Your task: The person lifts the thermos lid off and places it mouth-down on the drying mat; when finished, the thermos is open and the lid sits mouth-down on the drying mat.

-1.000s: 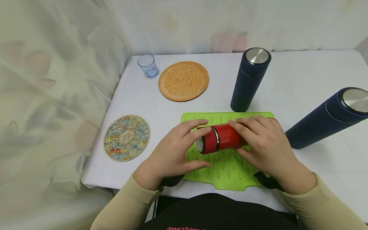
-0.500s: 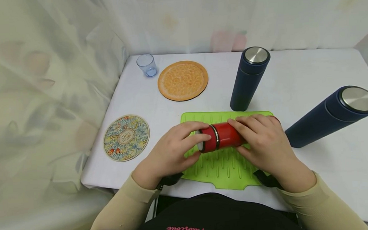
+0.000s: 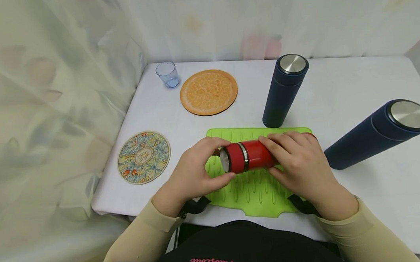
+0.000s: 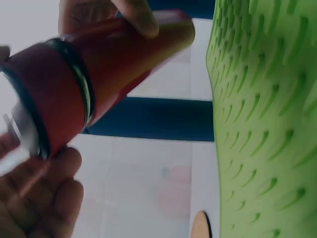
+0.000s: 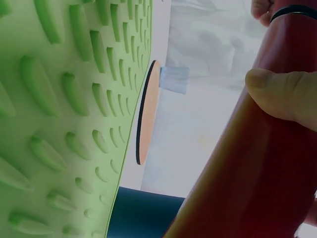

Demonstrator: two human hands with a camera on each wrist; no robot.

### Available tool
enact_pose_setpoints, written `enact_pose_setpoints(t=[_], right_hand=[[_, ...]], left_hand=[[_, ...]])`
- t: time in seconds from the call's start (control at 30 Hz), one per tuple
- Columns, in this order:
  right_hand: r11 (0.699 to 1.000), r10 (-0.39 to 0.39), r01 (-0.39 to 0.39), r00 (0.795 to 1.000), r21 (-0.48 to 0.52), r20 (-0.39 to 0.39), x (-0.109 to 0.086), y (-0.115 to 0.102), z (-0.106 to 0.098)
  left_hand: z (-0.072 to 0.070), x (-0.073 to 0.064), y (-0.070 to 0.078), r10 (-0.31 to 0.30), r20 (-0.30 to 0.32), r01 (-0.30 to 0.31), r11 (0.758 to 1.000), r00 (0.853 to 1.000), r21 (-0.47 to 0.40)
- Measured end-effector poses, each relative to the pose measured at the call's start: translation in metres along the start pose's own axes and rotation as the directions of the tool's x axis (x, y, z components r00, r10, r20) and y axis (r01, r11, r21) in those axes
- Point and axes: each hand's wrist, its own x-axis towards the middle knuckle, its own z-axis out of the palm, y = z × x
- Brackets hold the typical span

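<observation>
A red thermos (image 3: 259,154) with a metal ring below its lid lies sideways in the air over the green ribbed mat (image 3: 259,193). My right hand (image 3: 298,160) grips its body from above, fingers over the top and thumb on the near side. The lid end (image 3: 229,159) points left, its pale round face showing. Around that lid are the thumb and fingers of my left hand (image 3: 194,171), with fingertips right at its edge. In the left wrist view, the thermos (image 4: 114,54) is tilted and clear of the mat.
Two dark blue thermoses stand on the white table, one behind the mat (image 3: 281,97) and one at the right (image 3: 374,138). At the back left are a clear blue glass (image 3: 168,75) and an orange round mat (image 3: 209,92). A patterned round coaster (image 3: 145,157) lies at the left.
My left hand has closed in from spread fingers onto the lid, then shifted its fingers around it. The thermos has tipped slightly, showing more of its lid face. The right hand keeps its grip.
</observation>
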Motion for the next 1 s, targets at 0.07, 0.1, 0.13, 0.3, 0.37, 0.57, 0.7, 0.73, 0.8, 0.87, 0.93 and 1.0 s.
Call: enact_pose_setpoints(t=[0.07,0.1,0.13,0.3,0.37,0.57,0.7,0.73,0.8,0.87,0.93,1.0], right_hand=[[1.000,0.000,0.000,1.000,-0.014,-0.007,0.001,0.000,0.000],[1.000,0.003,-0.003,1.000,-0.020,-0.010,0.001,0.001,0.001],[1.000,0.008,-0.008,1.000,-0.021,-0.017,0.001,0.001,0.001],[0.999,0.044,-0.044,0.997,0.008,-0.057,0.000,0.007,-0.001],[0.998,0.062,-0.060,0.995,0.034,-0.071,-0.001,0.009,-0.002],[0.968,0.204,-0.188,0.975,0.165,-0.089,0.002,0.013,-0.009],[0.870,0.386,-0.345,0.921,0.353,-0.051,0.010,0.011,-0.012],[0.830,0.427,-0.375,0.903,0.413,-0.037,0.014,0.011,-0.012],[0.746,0.489,-0.414,0.873,0.522,-0.006,0.023,0.010,-0.009],[0.678,0.519,-0.424,0.854,0.601,0.017,0.034,0.010,-0.003],[0.633,0.524,-0.409,0.851,0.657,0.025,0.045,0.011,0.007],[0.596,0.513,-0.369,0.858,0.713,0.015,0.055,0.011,0.019]], left_hand=[[0.001,-0.001,0.001,-0.071,-0.019,0.071,0.997,0.997,-0.034],[0.001,-0.001,0.001,-0.094,-0.032,0.093,0.995,0.995,-0.044],[0.001,-0.001,0.001,-0.110,-0.047,0.108,0.993,0.993,-0.049],[-0.003,-0.003,-0.003,-0.132,-0.106,0.126,0.990,0.986,-0.056],[-0.005,-0.004,-0.006,-0.141,-0.117,0.136,0.990,0.983,-0.043],[-0.007,-0.009,-0.015,-0.159,-0.125,0.166,0.985,0.979,0.047],[-0.006,-0.011,-0.020,-0.170,-0.106,0.180,0.979,0.980,0.099],[-0.005,-0.011,-0.022,-0.175,-0.099,0.185,0.977,0.980,0.106],[-0.005,-0.011,-0.026,-0.195,-0.083,0.204,0.972,0.977,0.120],[-0.004,-0.011,-0.029,-0.223,-0.061,0.230,0.963,0.973,0.138],[-0.003,-0.011,-0.033,-0.260,-0.035,0.262,0.951,0.965,0.163],[-0.002,-0.010,-0.036,-0.300,-0.006,0.296,0.937,0.954,0.187]])
